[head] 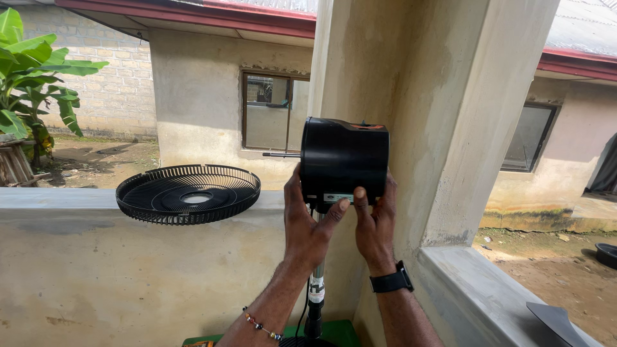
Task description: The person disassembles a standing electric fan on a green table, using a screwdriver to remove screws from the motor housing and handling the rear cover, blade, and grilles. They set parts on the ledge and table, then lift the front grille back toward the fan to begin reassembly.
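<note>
both hands, left hand (307, 222) and right hand (375, 222), hold a pressed-together grip on the black motor housing (345, 159) at frame centre, atop its pole (315, 283). a slip could tip it; the grille (188, 193), left on the ledge (58, 199), could be knocked off.

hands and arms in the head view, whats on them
Both forearms are bare, with no sleeves or gloves. The left hand has a thin beaded bracelet with mixed coloured beads at the wrist. The right hand has a black wristwatch on a black strap.
</note>
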A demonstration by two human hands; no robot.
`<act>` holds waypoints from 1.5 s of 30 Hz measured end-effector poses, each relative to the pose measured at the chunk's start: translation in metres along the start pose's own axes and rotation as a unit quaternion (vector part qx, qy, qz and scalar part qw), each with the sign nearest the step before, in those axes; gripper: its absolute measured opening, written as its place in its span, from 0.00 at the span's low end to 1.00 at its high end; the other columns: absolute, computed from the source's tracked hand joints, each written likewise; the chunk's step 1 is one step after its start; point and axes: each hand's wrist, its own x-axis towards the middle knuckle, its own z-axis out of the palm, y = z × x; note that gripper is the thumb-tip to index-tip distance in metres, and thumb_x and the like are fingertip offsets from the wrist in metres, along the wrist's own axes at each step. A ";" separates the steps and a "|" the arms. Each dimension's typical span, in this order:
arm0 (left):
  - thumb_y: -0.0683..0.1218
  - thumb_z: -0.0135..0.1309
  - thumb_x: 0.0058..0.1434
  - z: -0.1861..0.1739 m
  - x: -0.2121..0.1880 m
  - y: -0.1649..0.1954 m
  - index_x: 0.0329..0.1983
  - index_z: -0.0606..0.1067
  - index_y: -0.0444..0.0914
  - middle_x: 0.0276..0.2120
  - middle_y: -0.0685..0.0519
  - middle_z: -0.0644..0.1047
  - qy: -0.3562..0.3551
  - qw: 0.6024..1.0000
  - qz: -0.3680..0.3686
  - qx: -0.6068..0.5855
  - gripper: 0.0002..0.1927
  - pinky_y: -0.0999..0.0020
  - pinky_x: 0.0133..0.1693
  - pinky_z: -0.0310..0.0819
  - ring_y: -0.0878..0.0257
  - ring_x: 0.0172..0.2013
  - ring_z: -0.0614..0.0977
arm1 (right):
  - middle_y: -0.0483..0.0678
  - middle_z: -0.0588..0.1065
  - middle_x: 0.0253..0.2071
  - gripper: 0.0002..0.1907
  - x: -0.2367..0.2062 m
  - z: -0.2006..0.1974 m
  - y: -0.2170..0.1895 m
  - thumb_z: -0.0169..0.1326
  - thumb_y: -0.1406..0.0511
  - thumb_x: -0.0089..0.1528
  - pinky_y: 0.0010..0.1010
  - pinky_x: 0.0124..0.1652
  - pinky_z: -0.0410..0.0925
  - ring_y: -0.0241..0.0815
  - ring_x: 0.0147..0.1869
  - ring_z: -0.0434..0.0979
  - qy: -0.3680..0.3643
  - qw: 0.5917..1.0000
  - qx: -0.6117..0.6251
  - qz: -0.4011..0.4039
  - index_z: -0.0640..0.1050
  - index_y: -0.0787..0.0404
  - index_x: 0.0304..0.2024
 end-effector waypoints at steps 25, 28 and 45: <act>0.68 0.42 0.64 -0.012 0.074 -0.063 0.69 0.62 0.52 0.56 0.57 0.74 -0.077 0.869 -0.220 -0.436 0.33 0.61 0.57 0.76 0.65 0.58 0.75 | 0.58 0.50 0.79 0.34 -0.054 0.008 -0.067 0.61 0.67 0.60 0.48 0.68 0.61 0.60 0.79 0.55 -0.062 0.967 -0.211 -0.129 0.70 0.55 0.69; 0.62 0.51 0.64 -0.011 0.054 -0.046 0.76 0.54 0.49 0.57 0.50 0.71 -0.022 0.940 -0.135 -0.314 0.40 0.61 0.58 0.73 0.61 0.59 0.73 | 0.56 0.54 0.82 0.31 -0.047 -0.009 -0.045 0.63 0.68 0.63 0.50 0.74 0.58 0.58 0.83 0.59 -0.033 0.985 -0.109 -0.131 0.73 0.53 0.69; 0.34 0.41 0.71 -0.004 -0.020 -0.028 0.68 0.70 0.36 0.66 0.47 0.71 -0.067 0.986 -0.004 -0.150 0.23 0.63 0.67 0.68 0.62 0.65 0.74 | 0.43 0.73 0.59 0.23 0.007 -0.019 0.067 0.45 0.50 0.71 0.41 0.54 0.69 0.41 0.61 0.74 -0.100 0.904 0.348 0.228 0.67 0.52 0.64</act>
